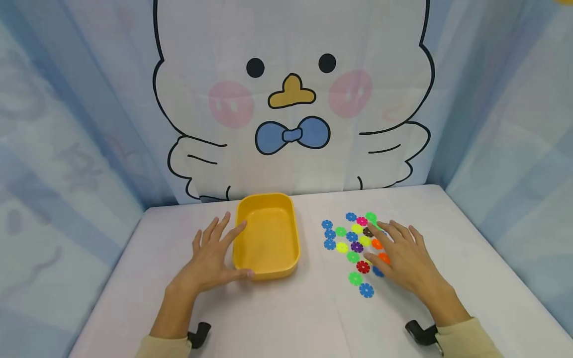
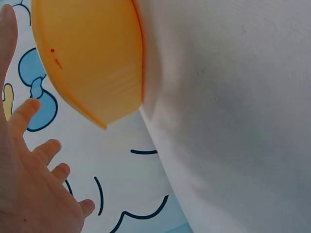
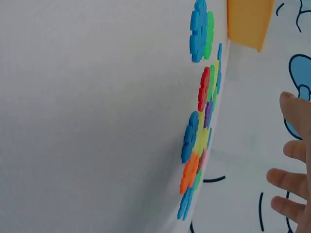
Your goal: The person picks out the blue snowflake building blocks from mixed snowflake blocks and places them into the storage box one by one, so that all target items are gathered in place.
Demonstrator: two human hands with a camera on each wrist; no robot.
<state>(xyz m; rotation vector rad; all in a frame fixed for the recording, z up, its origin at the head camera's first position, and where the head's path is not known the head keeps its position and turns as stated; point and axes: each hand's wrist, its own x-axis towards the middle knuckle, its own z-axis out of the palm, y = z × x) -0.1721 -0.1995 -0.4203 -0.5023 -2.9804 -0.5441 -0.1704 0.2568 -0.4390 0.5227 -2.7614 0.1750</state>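
Note:
A yellow tray [image 1: 267, 238] stands on the white table, its inside bare. My left hand [image 1: 208, 263] is spread at the tray's left side, fingers apart; whether it touches the rim I cannot tell. In the left wrist view the tray [image 2: 92, 58] shows beside the spread hand [image 2: 43, 184]. Several flat, notched plastic discs in many colours, among them a red disc [image 1: 363, 267] and a purple disc [image 1: 356, 247], lie right of the tray. Over their right part hovers my right hand [image 1: 405, 258], fingers spread, hiding some discs. The right wrist view shows that hand [image 3: 296, 179] holding nothing.
Behind the white table [image 1: 295, 323] hangs a curtain [image 1: 291, 169] with a cartoon figure and a blue bow tie. Patterned blue cloth hangs on both sides. A black wrist mount shows at each sleeve.

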